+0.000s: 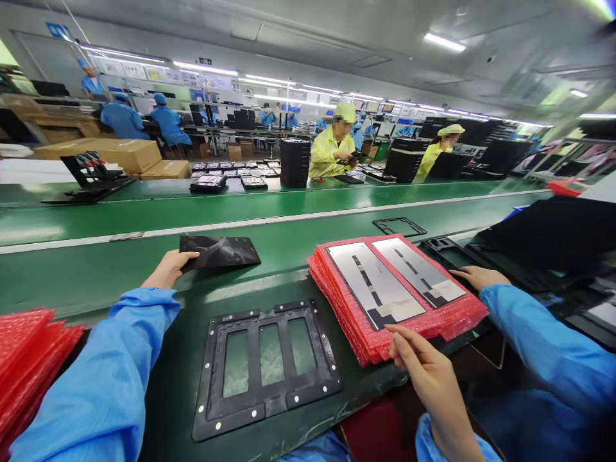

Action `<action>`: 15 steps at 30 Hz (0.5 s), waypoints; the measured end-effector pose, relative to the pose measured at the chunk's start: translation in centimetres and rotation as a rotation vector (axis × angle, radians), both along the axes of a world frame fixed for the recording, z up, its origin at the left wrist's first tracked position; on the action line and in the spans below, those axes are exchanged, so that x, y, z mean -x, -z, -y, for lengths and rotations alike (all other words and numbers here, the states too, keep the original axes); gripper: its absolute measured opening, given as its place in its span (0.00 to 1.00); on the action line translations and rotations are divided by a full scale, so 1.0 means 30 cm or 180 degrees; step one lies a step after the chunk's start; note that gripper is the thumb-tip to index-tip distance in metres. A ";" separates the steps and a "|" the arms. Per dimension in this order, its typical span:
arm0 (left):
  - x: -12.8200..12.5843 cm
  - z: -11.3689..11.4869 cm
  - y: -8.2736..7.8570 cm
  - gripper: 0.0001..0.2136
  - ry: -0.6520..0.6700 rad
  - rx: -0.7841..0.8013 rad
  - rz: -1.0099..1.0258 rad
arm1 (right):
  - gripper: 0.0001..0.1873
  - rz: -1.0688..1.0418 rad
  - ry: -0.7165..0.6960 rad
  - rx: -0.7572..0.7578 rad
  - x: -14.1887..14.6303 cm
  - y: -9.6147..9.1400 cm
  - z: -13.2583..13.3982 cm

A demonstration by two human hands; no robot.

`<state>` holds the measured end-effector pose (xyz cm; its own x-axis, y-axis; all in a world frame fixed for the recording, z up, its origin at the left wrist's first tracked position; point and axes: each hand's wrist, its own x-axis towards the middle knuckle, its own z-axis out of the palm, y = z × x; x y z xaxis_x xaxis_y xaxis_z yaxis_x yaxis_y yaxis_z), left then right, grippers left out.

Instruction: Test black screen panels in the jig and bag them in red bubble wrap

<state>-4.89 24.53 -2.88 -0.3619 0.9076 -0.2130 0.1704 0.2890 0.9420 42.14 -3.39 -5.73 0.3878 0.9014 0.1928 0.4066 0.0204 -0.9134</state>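
Observation:
A thin black glossy panel (219,251) is gripped at its left edge by my left hand (174,266), raised over the green bench. My right hand (426,366) is at the near edge of a stack of red bubble-wrap sheets (341,317). Its thumb and index finger are pinched together by the corner of a silver-backed screen panel (370,279); what is between them, if anything, I cannot make out. A second silver-backed panel (416,266) lies beside it on the stack. Between my hands rests a black frame fixture (267,414) with three windows and silver dots.
From the right, a co-worker's hand (481,277) reaches to the stack's far corner. A thin black frame (399,226) lies behind it. More red bubble wrap (29,346) is at far left. Across the green line (231,208), a person in yellow (330,151) works beside stacked black trays (294,162).

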 end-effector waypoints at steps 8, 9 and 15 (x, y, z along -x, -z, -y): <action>0.020 0.156 0.041 0.35 0.0342 -0.0275 -0.0906 | 0.26 0.3215 0.1113 0.0538 -0.141 -0.041 -0.163; 0.009 0.185 0.057 0.34 0.0457 -0.0306 -0.0898 | 0.27 0.3424 0.1208 0.0866 -0.147 -0.055 -0.181; 0.006 0.386 0.207 0.25 0.0635 -0.0497 -0.0727 | 0.30 0.2388 0.1088 0.1331 -0.228 -0.118 -0.273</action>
<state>-5.08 12.95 -9.09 -0.1961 0.9806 0.0003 0.4208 0.0839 0.9033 48.97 4.80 -2.19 0.5508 0.8137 0.1857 0.8179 -0.4819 -0.3144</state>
